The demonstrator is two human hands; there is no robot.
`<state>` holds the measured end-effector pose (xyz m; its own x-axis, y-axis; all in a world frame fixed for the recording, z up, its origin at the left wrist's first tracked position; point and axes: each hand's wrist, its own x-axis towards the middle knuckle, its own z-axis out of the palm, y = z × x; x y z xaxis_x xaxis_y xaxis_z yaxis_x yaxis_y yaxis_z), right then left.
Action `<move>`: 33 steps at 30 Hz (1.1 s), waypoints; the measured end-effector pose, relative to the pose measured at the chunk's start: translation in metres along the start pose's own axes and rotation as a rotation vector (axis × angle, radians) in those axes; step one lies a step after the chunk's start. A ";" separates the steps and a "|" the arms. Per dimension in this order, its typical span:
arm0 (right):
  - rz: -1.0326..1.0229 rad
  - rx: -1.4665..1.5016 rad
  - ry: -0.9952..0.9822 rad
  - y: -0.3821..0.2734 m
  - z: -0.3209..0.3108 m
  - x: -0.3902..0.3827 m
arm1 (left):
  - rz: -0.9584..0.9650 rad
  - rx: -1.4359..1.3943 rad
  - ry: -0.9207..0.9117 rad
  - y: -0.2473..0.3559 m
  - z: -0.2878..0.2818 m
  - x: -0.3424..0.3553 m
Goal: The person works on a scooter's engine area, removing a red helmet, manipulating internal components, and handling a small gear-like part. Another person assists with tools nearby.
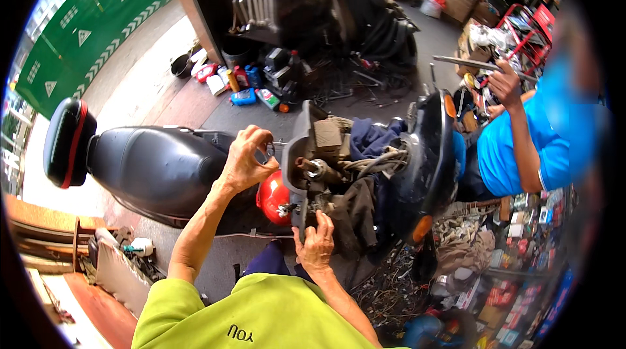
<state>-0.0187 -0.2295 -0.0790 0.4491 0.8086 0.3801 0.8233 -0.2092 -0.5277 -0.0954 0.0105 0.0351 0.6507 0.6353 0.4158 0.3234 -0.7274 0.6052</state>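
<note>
Curls left hand (249, 156), cannot tell if holding anything; rests right hand (315, 244), grip unclear, at near end of gray panel (301, 130); could crack it by uneven pulling.

My yellow-green shirt (241, 303) bears a short dark word (240, 334); the green barrier (104, 16) carries white warning triangles (83, 38) and chevrons (130, 27).

The grey floor (427, 30) carries a scooter (153, 158) and coloured plastic bottles (244, 97).
</note>
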 end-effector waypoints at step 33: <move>0.857 -0.233 -0.160 -0.005 -0.003 -0.067 | -0.966 0.321 -0.126 -0.414 0.338 -0.159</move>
<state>-0.0517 -0.2843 -0.1000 0.9017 0.3875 -0.1916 0.2861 -0.8673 -0.4075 -0.1008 0.1225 -0.5107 0.0765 0.9682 -0.2380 0.9040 0.0333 0.4263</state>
